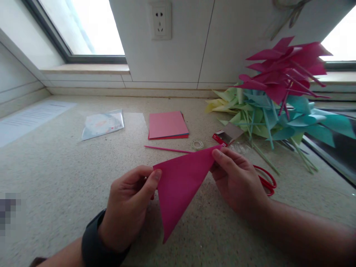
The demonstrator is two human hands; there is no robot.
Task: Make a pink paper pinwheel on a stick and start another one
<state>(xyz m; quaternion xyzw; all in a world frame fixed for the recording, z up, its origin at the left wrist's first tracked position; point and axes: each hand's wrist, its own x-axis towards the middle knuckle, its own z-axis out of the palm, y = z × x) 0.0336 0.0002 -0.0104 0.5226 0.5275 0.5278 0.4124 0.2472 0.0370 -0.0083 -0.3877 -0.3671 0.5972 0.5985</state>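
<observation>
A sheet of magenta paper (183, 181), folded into a triangle, is held up over the speckled counter between my two hands. My left hand (130, 202) pinches its upper left corner between thumb and fingers. At the upper right corner, my right hand (236, 176) grips the paper the same way. One point of the triangle hangs down toward me. Just behind the paper lies a thin pink paper stick (167, 149), its right end hidden. Red-handled scissors (268, 181) lie partly covered by my right hand.
Square coloured papers (168, 125) are stacked behind my hands, with a tape roll (197, 144) and a small red-and-grey box (228, 134) to their right. Paper flowers (289, 70) pile up at the right. A clear packet (102, 124) and a printed sheet (36, 116) lie left.
</observation>
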